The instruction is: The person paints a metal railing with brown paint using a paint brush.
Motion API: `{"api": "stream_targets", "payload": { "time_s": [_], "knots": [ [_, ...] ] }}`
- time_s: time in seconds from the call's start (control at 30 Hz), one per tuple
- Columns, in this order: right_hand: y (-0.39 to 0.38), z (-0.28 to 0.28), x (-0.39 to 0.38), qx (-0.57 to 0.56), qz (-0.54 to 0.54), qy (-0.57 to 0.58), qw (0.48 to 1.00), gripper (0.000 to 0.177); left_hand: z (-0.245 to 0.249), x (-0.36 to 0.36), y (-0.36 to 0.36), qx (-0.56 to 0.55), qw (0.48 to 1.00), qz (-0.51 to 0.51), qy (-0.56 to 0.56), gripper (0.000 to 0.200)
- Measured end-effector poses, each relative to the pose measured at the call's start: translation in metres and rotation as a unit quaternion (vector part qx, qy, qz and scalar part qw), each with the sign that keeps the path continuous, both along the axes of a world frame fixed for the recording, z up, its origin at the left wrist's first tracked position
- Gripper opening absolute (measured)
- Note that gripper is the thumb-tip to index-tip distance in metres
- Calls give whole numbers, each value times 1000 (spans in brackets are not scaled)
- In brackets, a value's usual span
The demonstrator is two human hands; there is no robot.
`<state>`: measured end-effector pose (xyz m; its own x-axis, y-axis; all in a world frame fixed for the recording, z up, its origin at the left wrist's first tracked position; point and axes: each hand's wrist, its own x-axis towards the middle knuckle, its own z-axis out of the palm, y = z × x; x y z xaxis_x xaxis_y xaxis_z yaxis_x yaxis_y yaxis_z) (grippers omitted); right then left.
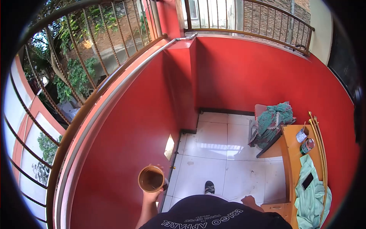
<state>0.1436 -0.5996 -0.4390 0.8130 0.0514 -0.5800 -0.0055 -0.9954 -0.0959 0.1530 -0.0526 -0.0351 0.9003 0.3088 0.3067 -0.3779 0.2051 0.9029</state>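
Brown cup (151, 178) upright, mouth up, long axis vertical, clasped by left hand (151, 195); right hand (249, 200) grip unclear.

Left hand (152, 195) is raised before the torso, bare forearm angled upward, fingers closed around a cup (151, 178). Right hand (249, 200) hangs low by the hip, holding nothing.

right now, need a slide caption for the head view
Seen from above on a red-walled balcony, the left hand holds a brown cup while the right hand hangs near a wooden table.
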Motion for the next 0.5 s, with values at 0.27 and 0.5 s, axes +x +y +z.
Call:
{"api": "stream_targets", "payload": {
  "time_s": [0.27, 0.5],
  "knots": [
    [12, 98, 168, 132, -276, -14, 952, 44, -4, 104, -36, -4, 997, -69, -18, 100],
    [-17, 67, 191, 84, -241, 31, 966, 48, -34, 108, -34, -1, 1000, 7, -3, 99]
  ]
}}
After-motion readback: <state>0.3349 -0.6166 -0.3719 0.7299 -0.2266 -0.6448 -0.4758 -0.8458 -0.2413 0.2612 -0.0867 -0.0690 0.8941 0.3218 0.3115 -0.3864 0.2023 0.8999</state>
